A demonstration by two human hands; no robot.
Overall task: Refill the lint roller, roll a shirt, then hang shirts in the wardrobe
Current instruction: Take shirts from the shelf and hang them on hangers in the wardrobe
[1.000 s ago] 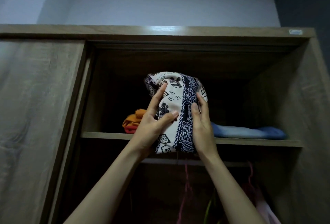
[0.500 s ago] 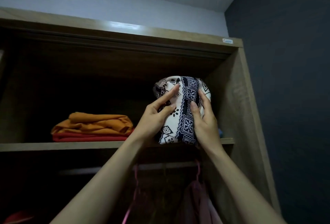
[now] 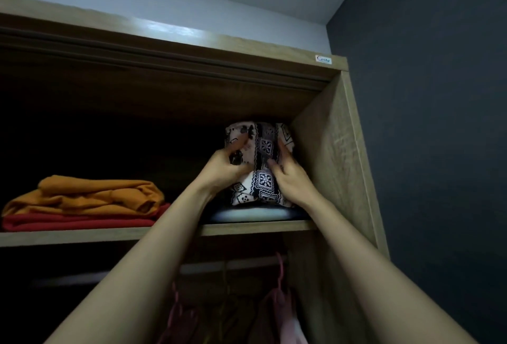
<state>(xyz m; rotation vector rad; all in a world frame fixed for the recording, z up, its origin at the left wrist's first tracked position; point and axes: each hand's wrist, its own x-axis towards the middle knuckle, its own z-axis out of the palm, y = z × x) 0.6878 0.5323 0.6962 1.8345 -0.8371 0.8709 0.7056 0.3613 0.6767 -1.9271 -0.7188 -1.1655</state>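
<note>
**Rolled shirt reaches the shelf; hanging not yet shown**

The shirt (image 3: 262,180), a black-and-white patterned bundle rolled tight, stands on end at the far right of the wardrobe's upper shelf (image 3: 255,228). It sits on a folded blue cloth (image 3: 247,213) and is just beside the wardrobe's (image 3: 329,151) right side wall. The left hand (image 3: 223,169) grips its left face with thumb and fingers curled round the cloth. The right hand (image 3: 292,179) clasps the right face, fingers running up the roll. Both are a little blurred, so exactly how each finger lies is hard to tell, but neither hand has let go.

Judging from this, the rolling step looks done, and the bundle is being settled into place. The lint roller is not in view, so nothing here shows whether the refill is done.

To the left on the same shelf, well apart, an orange cloth (image 3: 90,195) lies folded on a red cloth (image 3: 68,221). Below the shelf a rail (image 3: 247,264) carries pink hangers (image 3: 277,284), with pale garments dimly visible beneath them. Whether these are the shirts of the task cannot be told, so hanging may be what remains.
</note>
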